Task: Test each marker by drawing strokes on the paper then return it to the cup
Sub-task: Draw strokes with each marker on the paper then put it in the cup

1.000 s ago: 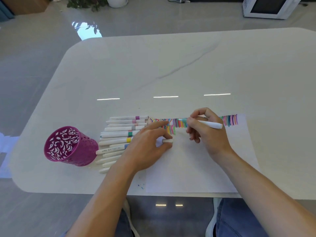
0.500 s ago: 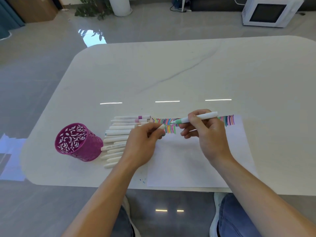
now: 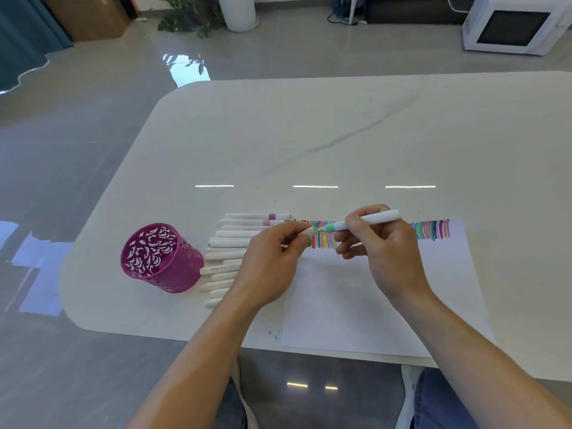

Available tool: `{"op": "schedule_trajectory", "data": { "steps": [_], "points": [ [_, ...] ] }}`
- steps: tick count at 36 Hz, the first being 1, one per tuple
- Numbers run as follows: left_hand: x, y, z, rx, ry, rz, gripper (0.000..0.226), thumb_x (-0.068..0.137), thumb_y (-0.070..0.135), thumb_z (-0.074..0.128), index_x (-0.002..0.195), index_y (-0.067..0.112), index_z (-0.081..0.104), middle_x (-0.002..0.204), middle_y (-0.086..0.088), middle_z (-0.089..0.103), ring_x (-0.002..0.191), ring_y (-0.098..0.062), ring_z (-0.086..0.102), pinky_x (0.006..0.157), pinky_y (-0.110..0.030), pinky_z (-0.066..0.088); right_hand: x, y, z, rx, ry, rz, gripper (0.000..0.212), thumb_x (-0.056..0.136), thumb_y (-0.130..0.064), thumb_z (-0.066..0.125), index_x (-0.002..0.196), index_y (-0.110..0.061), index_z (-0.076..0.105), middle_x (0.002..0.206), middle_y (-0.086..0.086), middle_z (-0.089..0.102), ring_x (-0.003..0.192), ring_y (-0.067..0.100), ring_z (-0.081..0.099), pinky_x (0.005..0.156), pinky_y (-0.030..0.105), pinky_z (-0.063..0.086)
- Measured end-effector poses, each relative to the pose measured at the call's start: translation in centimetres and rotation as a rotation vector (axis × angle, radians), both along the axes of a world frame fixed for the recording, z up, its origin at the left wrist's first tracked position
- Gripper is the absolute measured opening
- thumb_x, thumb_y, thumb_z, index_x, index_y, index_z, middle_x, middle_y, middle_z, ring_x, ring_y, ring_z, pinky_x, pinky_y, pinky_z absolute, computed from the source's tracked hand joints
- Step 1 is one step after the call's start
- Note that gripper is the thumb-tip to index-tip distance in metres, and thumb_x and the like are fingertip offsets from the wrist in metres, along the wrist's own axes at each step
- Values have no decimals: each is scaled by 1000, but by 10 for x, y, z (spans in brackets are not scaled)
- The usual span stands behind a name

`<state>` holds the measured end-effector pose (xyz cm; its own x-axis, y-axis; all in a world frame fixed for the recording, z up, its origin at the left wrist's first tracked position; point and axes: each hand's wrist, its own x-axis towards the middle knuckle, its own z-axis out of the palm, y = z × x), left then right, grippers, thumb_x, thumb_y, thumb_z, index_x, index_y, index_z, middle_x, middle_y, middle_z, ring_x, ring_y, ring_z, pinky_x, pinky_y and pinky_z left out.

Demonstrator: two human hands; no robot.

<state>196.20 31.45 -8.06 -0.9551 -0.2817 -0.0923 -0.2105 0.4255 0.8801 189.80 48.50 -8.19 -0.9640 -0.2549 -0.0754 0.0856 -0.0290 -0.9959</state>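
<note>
My right hand [image 3: 383, 252] grips a white marker [image 3: 368, 222] with a green band, held level above the paper [image 3: 371, 305], its tip pointing left. My left hand [image 3: 272, 261] pinches the white cap [image 3: 309, 232] right at that tip. A row of coloured strokes [image 3: 430, 230] runs along the paper's far edge. Several white markers [image 3: 232, 243] lie side by side left of the paper, partly hidden by my left hand. The magenta perforated cup [image 3: 161, 258] stands empty at the table's left.
The white marble table [image 3: 340, 134] has a rounded front-left corner near the cup. Small ink dots [image 3: 274, 334] mark the table by the paper's near left corner. A microwave [image 3: 513, 26] and a potted plant [image 3: 192, 17] sit on the floor beyond.
My right hand lifted the marker off the paper and turned it level. My left hand picked the cap up from the paper and brought it to the marker's tip.
</note>
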Motion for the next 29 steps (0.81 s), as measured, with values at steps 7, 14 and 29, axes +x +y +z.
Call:
{"op": "schedule_trajectory", "data": {
  "steps": [7,14,29],
  "points": [
    [-4,-4,-1,19,4,-1,23,100,18,57,107,31,75,85,22,69,84,-2,63,73,-14,47,-4,-2,2,-4,14,-23,16,93,-23,65,92,-8,66,76,11,76,64,26,72,58,30,58],
    [-6,-3,0,-17,13,-32,23,100,19,57,110,29,75,92,18,72,86,-2,62,75,-16,48,-6,1,2,-18,-2,-6,12,91,-24,65,87,-13,66,75,12,75,63,29,71,56,31,57],
    [-9,0,-4,-81,-16,-32,21,101,22,56,110,27,74,100,12,72,91,-4,61,80,-18,48,-11,2,1,-29,12,-46,11,94,-20,63,87,-11,64,73,12,75,61,26,69,55,30,55]
  ]
}}
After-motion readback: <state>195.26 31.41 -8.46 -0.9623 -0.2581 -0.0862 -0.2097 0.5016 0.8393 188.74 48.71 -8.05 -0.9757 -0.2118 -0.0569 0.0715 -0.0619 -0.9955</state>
